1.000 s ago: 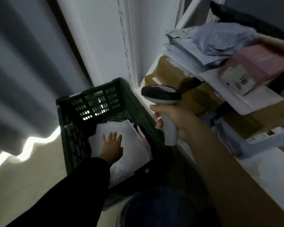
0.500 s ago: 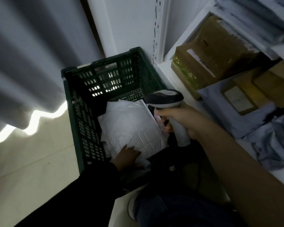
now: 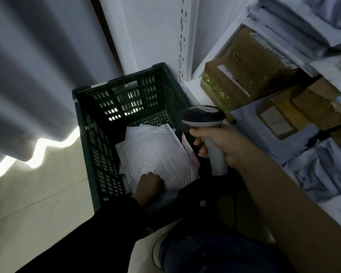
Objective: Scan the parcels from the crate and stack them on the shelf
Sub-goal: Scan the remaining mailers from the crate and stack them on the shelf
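Note:
A dark green slatted crate (image 3: 91, 138) stands on the floor in the corner. Inside it lies a white bubble mailer (image 3: 158, 152) on top of other flat parcels. My left hand (image 3: 149, 186) is closed on the near edge of that mailer, sleeve reaching in from below. My right hand (image 3: 222, 142) grips a grey handheld scanner (image 3: 205, 123) by its handle, its dark head hovering over the crate's right rim and facing the mailer. A white shelf (image 3: 205, 99) on the right holds brown cardboard boxes (image 3: 244, 75) and grey poly bags (image 3: 323, 170).
A grey curtain (image 3: 34, 75) hangs at the left, with bright light under its hem. A white wall and perforated shelf upright (image 3: 182, 46) stand behind the crate. My knee in dark trousers (image 3: 215, 253) and a shoe are at the bottom. Pale floor (image 3: 37, 203) lies left.
My left hand slid from flat on the mailer's middle to its near edge and closed on it. The view dropped toward the crate; the scanner came lower over the crate's right side.

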